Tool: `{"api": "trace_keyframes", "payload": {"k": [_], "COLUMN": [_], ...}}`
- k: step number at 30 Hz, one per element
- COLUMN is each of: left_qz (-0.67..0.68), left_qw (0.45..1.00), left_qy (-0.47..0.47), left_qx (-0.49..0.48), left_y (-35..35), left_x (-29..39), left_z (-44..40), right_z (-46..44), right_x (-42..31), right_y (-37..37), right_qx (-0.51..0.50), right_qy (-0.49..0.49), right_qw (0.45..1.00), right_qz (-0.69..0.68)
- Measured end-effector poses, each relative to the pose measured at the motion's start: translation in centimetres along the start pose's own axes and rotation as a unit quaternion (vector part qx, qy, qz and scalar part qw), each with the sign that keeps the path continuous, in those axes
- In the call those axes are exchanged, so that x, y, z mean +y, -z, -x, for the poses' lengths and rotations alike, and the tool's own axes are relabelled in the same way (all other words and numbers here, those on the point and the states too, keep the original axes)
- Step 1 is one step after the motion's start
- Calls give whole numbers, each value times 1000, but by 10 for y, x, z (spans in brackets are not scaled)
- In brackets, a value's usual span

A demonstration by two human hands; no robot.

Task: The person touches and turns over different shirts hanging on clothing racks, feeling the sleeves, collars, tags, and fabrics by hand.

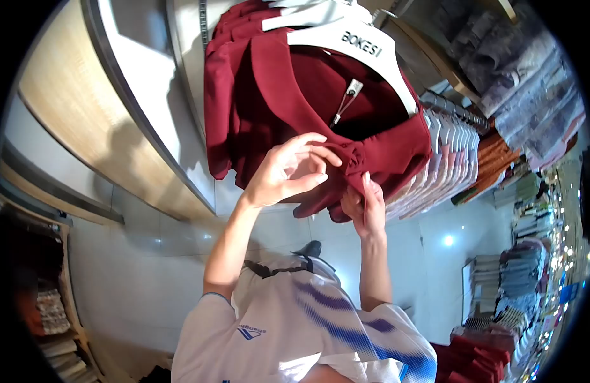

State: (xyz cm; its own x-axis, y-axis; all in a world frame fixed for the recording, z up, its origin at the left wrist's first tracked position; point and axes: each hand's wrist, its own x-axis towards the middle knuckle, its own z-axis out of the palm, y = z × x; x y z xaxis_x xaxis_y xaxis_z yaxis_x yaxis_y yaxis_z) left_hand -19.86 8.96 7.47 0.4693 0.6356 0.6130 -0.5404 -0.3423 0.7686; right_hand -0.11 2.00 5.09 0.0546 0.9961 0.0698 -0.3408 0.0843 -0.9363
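Observation:
A dark red garment (276,96) hangs on a white hanger (346,39) marked BOKESI. At the front of its neckline is a gathered, twisted piece of the same cloth (354,158). My left hand (292,169) is beside this piece on its left, fingers curved and apart, with the fingertips near the cloth. Just below the piece, my right hand (366,203) pinches a fold of the red cloth between thumb and fingers. A small white tag (354,87) hangs on a string inside the neck opening.
More red garments hang behind on white hangers. To the right, a rail holds light-coloured garments (442,166). A wooden panel (84,96) stands at the left. Below are the tiled floor (148,274) and a dark shoe (311,248). Folded clothes (521,268) are at the far right.

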Motion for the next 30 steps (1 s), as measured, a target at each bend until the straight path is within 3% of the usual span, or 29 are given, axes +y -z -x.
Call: {"api": "trace_keyframes", "payload": {"k": [2, 3, 5, 7, 11, 15, 17, 22, 27, 30], "left_qz": [-185, -284, -332, -382, -347, -269, -254, -262, -281, -264], "left_qw": [982, 956, 939, 903, 919, 946, 956, 952, 943, 943], "left_qy": [-36, -63, -68, -169, -171, -126, -42, -61, -84, -91], "left_qx": [32, 47, 66, 104, 76, 134, 143, 144, 158, 180], "left_y": [-4, -4, -6, -8, -10, -18, -15, -18, -22, -20], "left_x": [3, 4, 13, 9, 6, 5, 2, -5, -1, -6], "left_z": [-3, -6, -13, -21, -28, -27, -23, -23, -21, -18], "right_z": [2, 5, 8, 13, 23, 30, 30, 29, 28, 30], "right_x": [-3, -4, -9, -12, -12, -10, -5, 1, 2, 2], "right_y": [3, 0, -6, -6, -9, -3, -2, 4, 10, 2], "right_qx": [-95, -90, -84, -69, 8, 16, 20, 14, -69, -34], "right_qy": [-53, -50, -53, -38, 33, 43, 47, 44, 13, 6], "right_qw": [981, 982, 978, 985, 996, 998, 998, 997, 993, 990], "right_qz": [-159, -160, -181, -151, -76, -43, -37, -54, -91, -137]}}
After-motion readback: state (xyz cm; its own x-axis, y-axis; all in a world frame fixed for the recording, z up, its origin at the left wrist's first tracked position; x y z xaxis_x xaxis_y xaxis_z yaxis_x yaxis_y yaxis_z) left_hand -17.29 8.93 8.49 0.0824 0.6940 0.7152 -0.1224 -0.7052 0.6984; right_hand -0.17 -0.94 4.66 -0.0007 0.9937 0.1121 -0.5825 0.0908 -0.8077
